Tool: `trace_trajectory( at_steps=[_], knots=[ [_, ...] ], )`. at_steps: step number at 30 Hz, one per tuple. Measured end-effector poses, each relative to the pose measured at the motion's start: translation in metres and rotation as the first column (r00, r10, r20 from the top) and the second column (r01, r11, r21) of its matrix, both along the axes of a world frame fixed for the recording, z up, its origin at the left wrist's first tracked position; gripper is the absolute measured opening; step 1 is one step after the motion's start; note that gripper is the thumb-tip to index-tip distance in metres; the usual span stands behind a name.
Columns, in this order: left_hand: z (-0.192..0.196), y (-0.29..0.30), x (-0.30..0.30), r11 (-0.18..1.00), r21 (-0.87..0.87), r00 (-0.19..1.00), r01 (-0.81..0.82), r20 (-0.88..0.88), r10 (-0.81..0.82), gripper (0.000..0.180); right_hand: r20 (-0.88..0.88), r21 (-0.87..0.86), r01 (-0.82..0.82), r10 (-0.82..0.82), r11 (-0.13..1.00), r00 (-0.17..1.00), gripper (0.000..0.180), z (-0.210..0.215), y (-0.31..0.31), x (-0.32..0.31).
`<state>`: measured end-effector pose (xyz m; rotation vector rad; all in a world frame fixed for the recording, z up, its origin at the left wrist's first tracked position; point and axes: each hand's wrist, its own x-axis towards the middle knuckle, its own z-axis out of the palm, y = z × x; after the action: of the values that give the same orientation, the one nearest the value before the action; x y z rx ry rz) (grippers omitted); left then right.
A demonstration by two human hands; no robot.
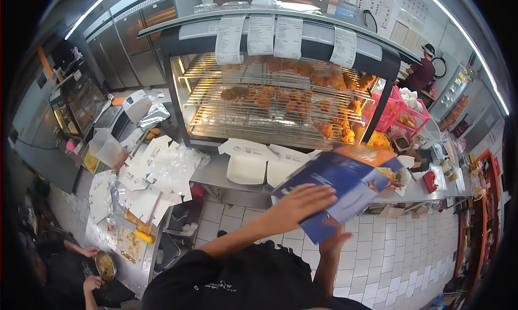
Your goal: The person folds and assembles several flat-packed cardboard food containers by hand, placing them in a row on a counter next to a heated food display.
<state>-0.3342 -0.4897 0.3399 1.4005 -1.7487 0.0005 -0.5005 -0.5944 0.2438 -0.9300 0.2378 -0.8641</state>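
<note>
A blue and orange cardboard box (345, 194), smeared by motion, is tilted in front of me. My left hand (308, 202) lies across its near left side, fingers stretched along the card and pressing on it. Below the lower edge, my right hand (334, 239) supports the box; its thumb shows, while the other fingers are partly hidden behind the card. Just beyond the box's left edge, two open white takeaway boxes (246, 169) stand side by side on the steel counter (209, 175).
A lit glass warming cabinet (270, 126) holds fried pieces on racks, with paper receipts (230, 40) hanging above. White cartons (141, 167) and a yellow-handled knife (143, 236) lie on the left table. Pink baskets (402, 113) stand at right. A co-worker's hands (93, 282) hold a bowl (106, 266).
</note>
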Motion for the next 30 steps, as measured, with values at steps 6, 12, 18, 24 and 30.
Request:
trace_trajectory(
  at_steps=[6,12,18,24,30],
  knots=[
    [-0.029,-0.026,-0.015,0.995,-0.099,0.941,-0.020,0.333,0.053,0.059,-0.138,0.260,0.099,-0.064,0.961,0.988,0.052,0.029,-0.025,-0.020],
    [-0.035,-0.015,-0.022,0.997,-0.073,0.994,0.006,-0.110,-0.014,0.053,0.041,0.334,-0.032,0.019,0.942,0.999,0.027,0.020,-0.031,0.025],
    [-0.038,-0.010,-0.004,0.929,-0.203,0.946,-0.309,-0.166,0.278,0.055,0.077,0.357,-0.048,0.021,0.933,0.997,0.029,0.063,0.003,0.060],
    [-0.025,0.018,0.009,0.992,0.010,0.946,-0.124,-0.299,0.121,0.038,-0.044,0.242,0.093,-0.085,0.966,0.995,0.028,0.042,-0.004,0.074],
    [-0.024,0.022,0.004,0.931,0.014,0.874,-0.364,-0.340,0.346,0.046,0.012,0.312,-0.045,0.044,0.949,0.999,0.021,0.043,0.013,0.077]
  ],
)
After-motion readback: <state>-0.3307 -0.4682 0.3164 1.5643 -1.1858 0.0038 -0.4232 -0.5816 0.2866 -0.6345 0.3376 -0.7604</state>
